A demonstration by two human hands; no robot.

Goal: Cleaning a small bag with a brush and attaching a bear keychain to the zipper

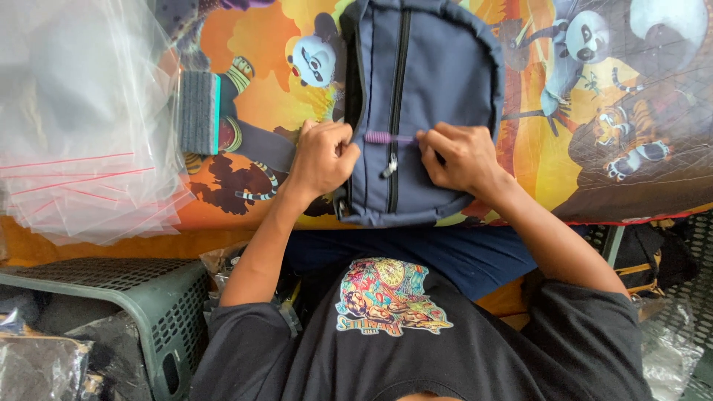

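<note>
Left of your hands, clear plastic bags (74,134) cover the cartoon-printed tablecloth (594,148); a green crate (148,304) sits below them.

surface: cartoon-print table cover (564,186) | on it: navy bag (438,82), clear zip bags (82,134), grey-teal block (200,113)

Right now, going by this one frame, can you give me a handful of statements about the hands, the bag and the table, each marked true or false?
1. Both the left hand and right hand rest on the navy bag. True.
2. A purple strip runs between the hands. True.
3. The bag is red. False: it is navy blue.
4. Clear plastic bags lie at the picture's left. True.
5. The green crate sits on the bag. False: it stands below the table edge.
</note>
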